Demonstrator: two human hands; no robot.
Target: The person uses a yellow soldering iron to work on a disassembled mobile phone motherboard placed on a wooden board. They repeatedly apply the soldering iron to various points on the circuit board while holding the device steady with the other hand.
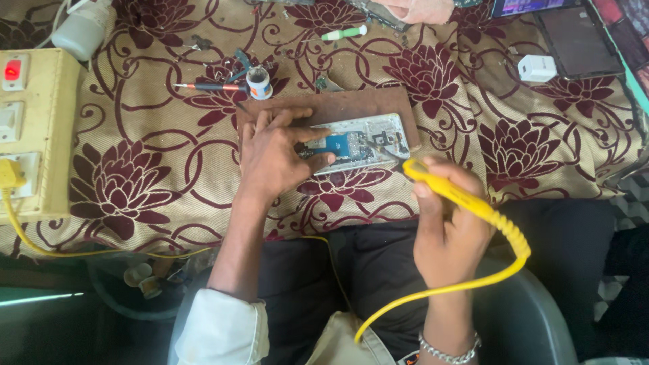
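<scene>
An opened phone (365, 142) with its back off lies on a brown wooden board (351, 105), showing a blue circuit part. My left hand (274, 155) presses flat on the phone's left end, fingers spread over it. My right hand (449, 226) grips a yellow soldering iron (449, 192) like a pen, its tip touching the phone's lower right corner. The iron's yellow cord (466, 284) loops down over my lap.
A floral maroon cloth (135, 176) covers the table. A cream switch box (30, 132) with a yellow plug stands at left. A small pot (259, 82) and a screwdriver (213, 87) lie behind the board. A white charger block (537, 67), a tablet (578, 40) and a green-handled tool (345, 32) lie farther back.
</scene>
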